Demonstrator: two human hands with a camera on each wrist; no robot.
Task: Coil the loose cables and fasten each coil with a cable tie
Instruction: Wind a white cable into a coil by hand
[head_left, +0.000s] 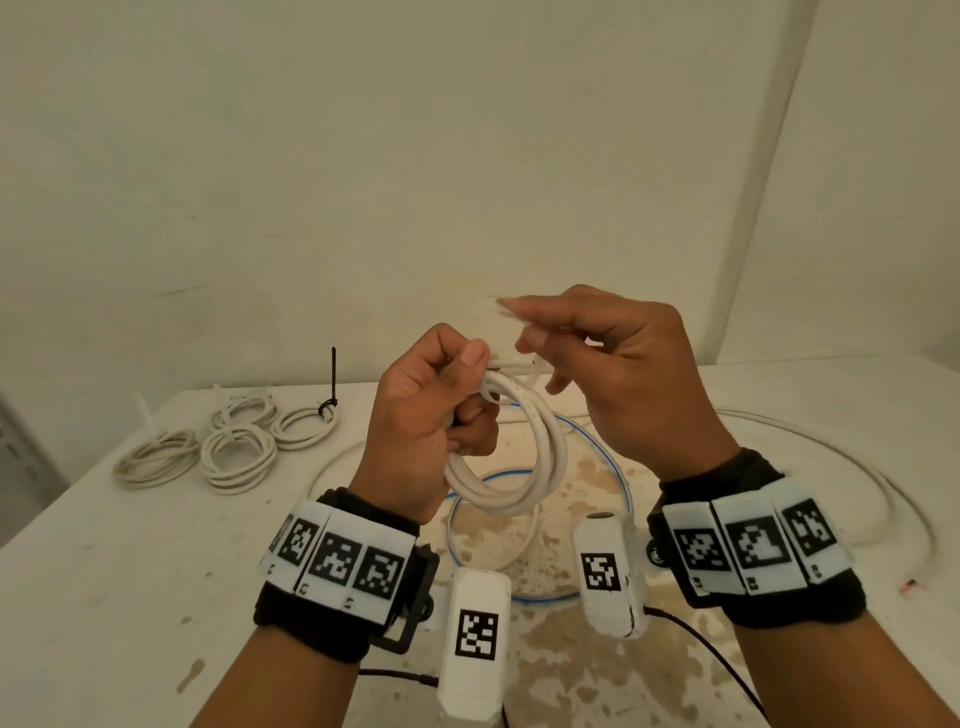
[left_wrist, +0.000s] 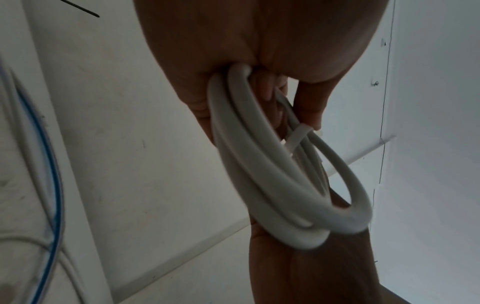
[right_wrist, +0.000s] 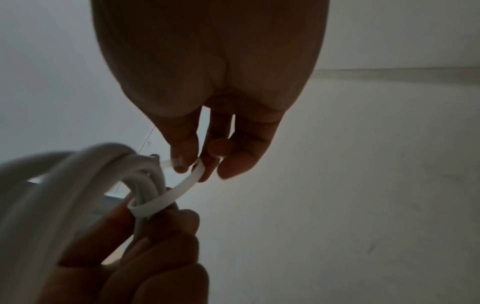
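Observation:
My left hand (head_left: 447, 400) grips a white cable coil (head_left: 524, 457) of a few loops, held up above the table. The coil hangs down from my fist (left_wrist: 233, 102). A white cable tie (right_wrist: 171, 197) is looped around the bundled strands (left_wrist: 296, 137) at the top of the coil. My right hand (head_left: 540, 338) pinches the tie's free end (right_wrist: 197, 166) between thumb and fingers, just right of my left thumb. The tie's tip (head_left: 506, 306) sticks out past my right fingers.
Several tied white coils (head_left: 239, 457) lie at the table's back left, one with a black tie (head_left: 332, 379) standing up. A clear round bowl with a blue rim (head_left: 540, 525) sits under my hands. A long loose white cable (head_left: 831, 457) curves across the right side.

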